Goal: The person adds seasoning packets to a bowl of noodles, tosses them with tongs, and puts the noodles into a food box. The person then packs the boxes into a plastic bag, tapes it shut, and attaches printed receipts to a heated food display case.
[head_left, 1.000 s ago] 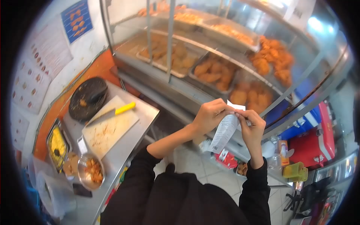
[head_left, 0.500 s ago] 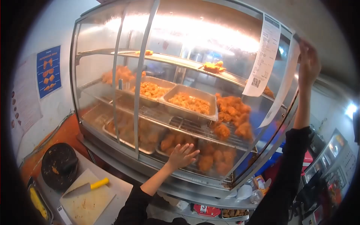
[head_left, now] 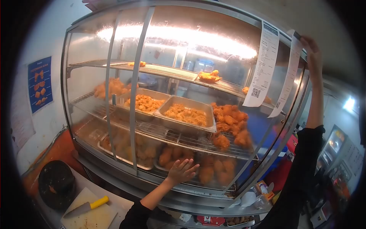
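My left hand (head_left: 183, 171) has its fingers spread, with nothing in it, at the lower glass of a display warmer (head_left: 133, 126). Fried chicken (head_left: 230, 120) shows behind the glass. High on the right, my right hand (head_left: 312, 49) has its fingers together at the top edge of a long receipt (head_left: 286, 72), against the warmer's upper frame. Another printed receipt (head_left: 263, 63) hangs just left of it. Part of the right hand's grip is hard to make out.
Inside stand metal trays (head_left: 187, 114) of fried pieces, below a wire shelf with a chicken piece (head_left: 209, 76). At lower left, a yellow-handled knife (head_left: 87, 207) lies on a cutting board (head_left: 93, 219) beside a dark stone mortar (head_left: 56, 185). A blue poster (head_left: 39, 84) is on the wall.
The right-hand receipt, slanting and blurred before, now hangs straighter against the warmer's top frame, with my fingers at its upper edge. The view has shifted slightly; my left hand stays at the glass.
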Demonstrator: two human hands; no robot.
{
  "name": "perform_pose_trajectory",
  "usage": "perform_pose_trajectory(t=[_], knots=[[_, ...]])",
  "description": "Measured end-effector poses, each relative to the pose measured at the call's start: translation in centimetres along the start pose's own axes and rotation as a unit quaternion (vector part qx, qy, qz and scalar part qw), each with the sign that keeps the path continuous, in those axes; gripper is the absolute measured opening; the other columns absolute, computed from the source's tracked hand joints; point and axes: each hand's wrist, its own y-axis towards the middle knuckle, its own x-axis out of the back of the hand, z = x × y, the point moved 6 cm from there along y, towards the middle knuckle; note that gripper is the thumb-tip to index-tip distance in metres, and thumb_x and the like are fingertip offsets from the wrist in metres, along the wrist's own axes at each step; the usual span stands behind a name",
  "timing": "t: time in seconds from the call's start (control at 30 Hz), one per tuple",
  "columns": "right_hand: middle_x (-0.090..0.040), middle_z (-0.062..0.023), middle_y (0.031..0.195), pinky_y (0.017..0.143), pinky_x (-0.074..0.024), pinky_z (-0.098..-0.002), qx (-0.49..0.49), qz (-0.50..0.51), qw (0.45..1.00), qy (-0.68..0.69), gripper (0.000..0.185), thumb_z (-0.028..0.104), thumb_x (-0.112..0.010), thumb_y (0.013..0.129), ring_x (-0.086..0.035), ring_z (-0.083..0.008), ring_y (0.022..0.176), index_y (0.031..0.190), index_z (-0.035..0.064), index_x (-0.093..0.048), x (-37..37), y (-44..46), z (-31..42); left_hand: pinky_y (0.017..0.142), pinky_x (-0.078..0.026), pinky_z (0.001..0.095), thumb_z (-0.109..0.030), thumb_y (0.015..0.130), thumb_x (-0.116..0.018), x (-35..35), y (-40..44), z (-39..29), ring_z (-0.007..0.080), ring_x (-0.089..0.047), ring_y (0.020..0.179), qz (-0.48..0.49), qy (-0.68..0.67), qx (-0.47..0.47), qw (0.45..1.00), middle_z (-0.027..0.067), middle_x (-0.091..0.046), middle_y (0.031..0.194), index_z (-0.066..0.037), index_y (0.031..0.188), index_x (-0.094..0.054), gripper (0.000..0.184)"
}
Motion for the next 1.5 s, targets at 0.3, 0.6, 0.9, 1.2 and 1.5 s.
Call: perform_pose_trajectory(t=[0.3,0.6,0.9,1.2,1.5], knots=[[-0.053,-0.0132,0.094,0.074,-0.0399,-0.0282,0.103,0.16,0.98,0.064,0.027,0.026,-0.055,0.071,-0.051,-0.0183,0.085,0.088,0.0044,-0.054,-4.5,-0.3,15.5,0.097,-0.007,0.0391,-0.035,0.081,-0.027,0.2,-0.1,0.0,0.0182,-0.015,0.119,0.001,-0.008,0.0,1.0,0.0082,-0.019,0.128,-0.023,0.122,-0.025,0.043],[-0.055,-0.0127,0.089,0.071,-0.043,-0.0306,0.007,0.169,0.985,0.027,0.022,0.02,-0.052,0.075,-0.053,-0.0206,0.081,0.087,0.002,-0.054,-14.2,1.6,11.5,0.097,-0.007,0.0388,-0.034,0.081,-0.027,0.0,-0.3,0.1,0.0179,-0.015,0.119,0.002,0.002,0.004,1.0,0.0077,-0.018,0.128,-0.023,0.122,-0.025,0.042],[-0.055,-0.0128,0.091,0.071,-0.044,-0.0266,0.104,0.191,0.973,-0.076,0.019,0.017,-0.053,0.074,-0.053,-0.0203,0.082,0.089,0.0054,-0.055,-14.0,1.2,11.9,0.097,-0.006,0.0386,-0.035,0.08,-0.029,-0.1,-0.5,-0.1,0.0182,-0.013,0.119,0.006,-0.016,0.005,1.0,0.0058,-0.018,0.128,-0.022,0.122,-0.023,0.044],[-0.057,-0.0108,0.08,0.05,-0.0416,-0.0198,0.148,0.135,0.96,-0.198,0.017,0.016,-0.051,0.075,-0.05,-0.0169,0.059,0.085,0.0039,-0.057,-14.8,2.8,10.0,0.097,-0.006,0.0384,-0.035,0.08,-0.028,-0.1,-0.5,0.0,0.0181,-0.012,0.12,0.01,-0.006,0.002,1.0,0.0055,-0.017,0.128,-0.023,0.123,-0.022,0.045],[-0.057,-0.0113,0.085,0.057,-0.0449,-0.0206,0.036,0.182,0.976,-0.111,0.018,0.01,-0.049,0.075,-0.054,-0.0161,0.068,0.09,0.0027,-0.054,-14.6,1.4,10.5,0.097,-0.005,0.0384,-0.034,0.08,-0.027,0.0,-0.6,-0.1,0.0179,-0.011,0.12,0.012,-0.016,-0.001,1.0,0.0054,-0.016,0.129,-0.022,0.123,-0.02,0.045]])
